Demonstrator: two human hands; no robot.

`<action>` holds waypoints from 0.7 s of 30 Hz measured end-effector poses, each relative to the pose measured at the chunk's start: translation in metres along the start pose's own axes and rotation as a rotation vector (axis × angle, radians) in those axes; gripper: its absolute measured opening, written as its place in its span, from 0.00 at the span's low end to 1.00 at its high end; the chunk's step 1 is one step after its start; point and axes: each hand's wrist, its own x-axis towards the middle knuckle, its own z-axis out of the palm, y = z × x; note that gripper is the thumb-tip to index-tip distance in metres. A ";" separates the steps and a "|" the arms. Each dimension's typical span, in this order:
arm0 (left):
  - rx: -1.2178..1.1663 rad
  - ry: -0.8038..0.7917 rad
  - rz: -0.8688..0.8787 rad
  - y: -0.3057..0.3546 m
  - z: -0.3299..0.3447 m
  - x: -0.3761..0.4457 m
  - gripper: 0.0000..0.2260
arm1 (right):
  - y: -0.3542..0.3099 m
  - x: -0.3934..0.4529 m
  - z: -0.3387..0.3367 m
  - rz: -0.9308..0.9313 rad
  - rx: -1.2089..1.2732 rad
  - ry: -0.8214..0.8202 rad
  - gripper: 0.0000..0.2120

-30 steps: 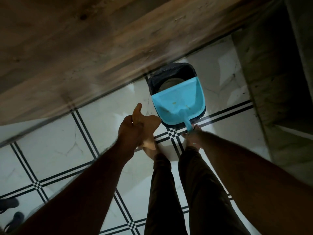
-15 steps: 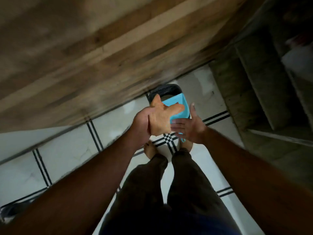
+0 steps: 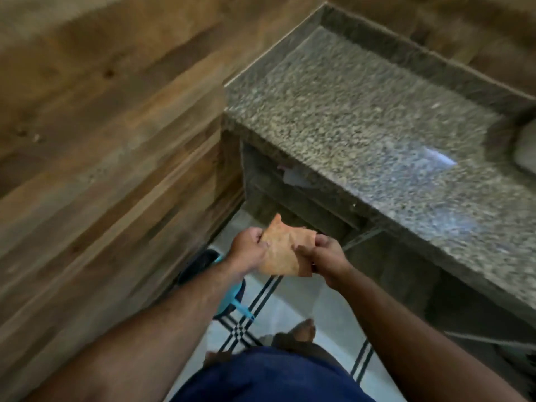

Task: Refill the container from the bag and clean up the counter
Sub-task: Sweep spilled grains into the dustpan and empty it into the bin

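1. My left forearm covers most of the blue dustpan (image 3: pixel 235 307) and the dark bin (image 3: pixel 195 264) beneath it.
2. A pale object (image 3: pixel 526 150) on the granite counter (image 3: pixel 362 117) is cut off at the right edge.
3. Motion blur smears the wooden wall (image 3: pixel 101 126).

Both arms reached forward, the left hand (image 3: pixel 249 247) and right hand (image 3: pixel 324 253) close together, each pinching an edge of an orange cloth (image 3: pixel 282 250) between them.

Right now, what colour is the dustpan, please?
Light blue; the dustpan shows in the head view.
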 end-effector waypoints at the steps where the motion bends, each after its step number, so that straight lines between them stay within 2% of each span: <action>1: 0.030 -0.023 0.024 0.020 0.007 0.003 0.12 | -0.007 -0.006 -0.015 -0.028 -0.013 0.053 0.15; 4: 0.112 0.028 0.179 0.085 0.030 0.012 0.07 | -0.038 -0.018 -0.063 -0.131 -0.034 0.192 0.08; 8: 0.088 0.139 0.354 0.177 0.058 0.036 0.09 | -0.097 -0.020 -0.123 -0.321 -0.013 0.342 0.05; 10: 0.072 0.186 0.400 0.218 0.067 0.051 0.11 | -0.125 -0.015 -0.148 -0.357 0.061 0.359 0.08; 13: 0.176 0.250 0.404 0.254 0.077 0.073 0.18 | -0.147 0.001 -0.172 -0.286 0.035 0.412 0.21; 15: 0.439 0.250 0.425 0.255 0.083 0.087 0.23 | -0.146 0.013 -0.181 -0.288 -0.259 0.561 0.29; 17: 0.776 0.159 0.525 0.246 0.089 0.099 0.22 | -0.140 0.020 -0.183 -0.335 -0.690 0.580 0.29; 19: 1.001 -0.001 0.638 0.232 0.093 0.114 0.25 | -0.134 0.028 -0.185 -0.365 -1.035 0.445 0.25; 21: 1.146 -0.096 0.692 0.224 0.096 0.125 0.25 | -0.128 0.036 -0.186 -0.352 -1.230 0.298 0.26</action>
